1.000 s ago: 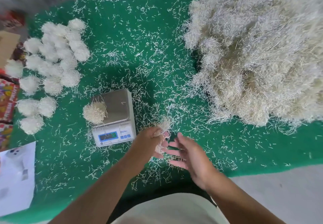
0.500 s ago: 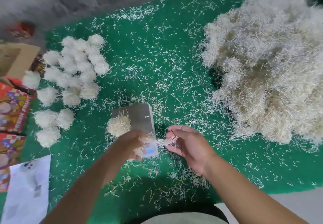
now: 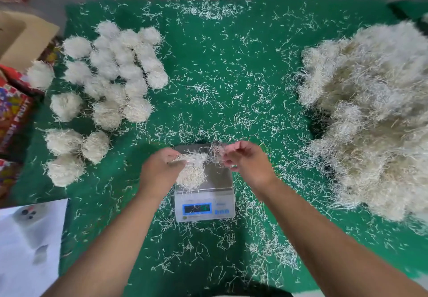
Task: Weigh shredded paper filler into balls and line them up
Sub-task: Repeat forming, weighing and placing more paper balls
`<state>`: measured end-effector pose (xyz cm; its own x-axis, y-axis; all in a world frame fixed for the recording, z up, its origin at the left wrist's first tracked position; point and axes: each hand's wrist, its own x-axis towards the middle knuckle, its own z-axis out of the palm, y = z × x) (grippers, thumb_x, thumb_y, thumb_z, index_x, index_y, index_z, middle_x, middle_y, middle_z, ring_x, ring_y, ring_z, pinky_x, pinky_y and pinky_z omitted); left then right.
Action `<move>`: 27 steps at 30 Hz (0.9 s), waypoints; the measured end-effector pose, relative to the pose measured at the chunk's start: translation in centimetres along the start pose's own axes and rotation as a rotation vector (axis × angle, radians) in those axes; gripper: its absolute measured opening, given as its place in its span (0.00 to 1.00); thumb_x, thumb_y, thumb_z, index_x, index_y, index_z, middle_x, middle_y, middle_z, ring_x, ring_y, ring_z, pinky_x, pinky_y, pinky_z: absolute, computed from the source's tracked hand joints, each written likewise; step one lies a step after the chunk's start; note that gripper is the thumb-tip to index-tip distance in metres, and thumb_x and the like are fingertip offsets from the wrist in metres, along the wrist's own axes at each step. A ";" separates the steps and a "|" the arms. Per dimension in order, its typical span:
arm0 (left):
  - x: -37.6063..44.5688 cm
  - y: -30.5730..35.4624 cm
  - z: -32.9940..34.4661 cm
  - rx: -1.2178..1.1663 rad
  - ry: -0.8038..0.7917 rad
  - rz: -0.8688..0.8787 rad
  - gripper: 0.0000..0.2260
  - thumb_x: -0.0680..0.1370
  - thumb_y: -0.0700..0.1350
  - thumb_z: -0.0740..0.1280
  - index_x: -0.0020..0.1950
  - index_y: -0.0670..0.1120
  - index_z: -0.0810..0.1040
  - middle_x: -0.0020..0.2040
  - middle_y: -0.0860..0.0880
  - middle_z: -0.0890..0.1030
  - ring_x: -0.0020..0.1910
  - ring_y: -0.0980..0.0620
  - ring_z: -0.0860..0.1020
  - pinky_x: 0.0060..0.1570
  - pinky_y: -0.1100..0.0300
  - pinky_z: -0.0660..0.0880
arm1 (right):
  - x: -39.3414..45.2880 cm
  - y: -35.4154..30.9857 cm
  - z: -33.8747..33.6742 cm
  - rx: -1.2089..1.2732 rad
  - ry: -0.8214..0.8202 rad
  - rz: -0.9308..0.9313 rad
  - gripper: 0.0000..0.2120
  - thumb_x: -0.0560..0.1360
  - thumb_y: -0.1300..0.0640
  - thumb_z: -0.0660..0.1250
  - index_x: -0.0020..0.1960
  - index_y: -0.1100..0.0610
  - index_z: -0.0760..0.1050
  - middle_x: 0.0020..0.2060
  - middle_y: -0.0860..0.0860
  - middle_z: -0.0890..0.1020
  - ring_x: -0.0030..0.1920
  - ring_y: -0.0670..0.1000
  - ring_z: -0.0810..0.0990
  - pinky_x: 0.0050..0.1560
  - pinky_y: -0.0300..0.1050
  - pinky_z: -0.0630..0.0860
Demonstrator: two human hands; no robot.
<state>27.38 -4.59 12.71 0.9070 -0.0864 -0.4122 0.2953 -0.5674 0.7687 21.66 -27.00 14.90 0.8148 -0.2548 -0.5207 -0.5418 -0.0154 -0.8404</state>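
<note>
A small digital scale (image 3: 218, 181) with a steel pan and a lit blue display sits in the middle of the green mat. A clump of shredded paper (image 3: 193, 177) lies on the left of its pan. My left hand (image 3: 159, 171) and my right hand (image 3: 249, 161) hover over the pan, each pinching one end of a thin tuft of shreds (image 3: 208, 155) stretched between them. Several finished white balls (image 3: 115, 72) are grouped at the left. A large heap of loose shredded filler (image 3: 370, 111) fills the right side.
The green mat (image 3: 231, 65) is strewn with loose shreds. Colourful printed boxes (image 3: 11, 111) and a cardboard box (image 3: 25, 35) stand along the left edge. A white sheet (image 3: 30, 245) lies at the lower left. Grey floor lies beyond the mat's far edge.
Both hands moved from in front of the scale to above its pan, now pulling a tuft apart between them. The camera view shifted, bringing the scale toward centre.
</note>
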 end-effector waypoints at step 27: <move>-0.9 -6.4 -3.0 0.024 0.068 -0.013 0.21 0.78 0.38 0.69 0.69 0.55 0.79 0.65 0.51 0.80 0.65 0.54 0.78 0.67 0.43 0.76 | -3.1 8.5 -4.1 -0.233 0.129 0.123 0.06 0.85 0.56 0.66 0.58 0.52 0.81 0.52 0.50 0.85 0.57 0.72 0.82 0.57 0.73 0.79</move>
<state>25.55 1.60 9.64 0.9217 -0.0232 -0.3872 0.3008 -0.5873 0.7514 13.66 -30.27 9.99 0.7148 -0.3896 -0.5807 -0.6802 -0.1943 -0.7068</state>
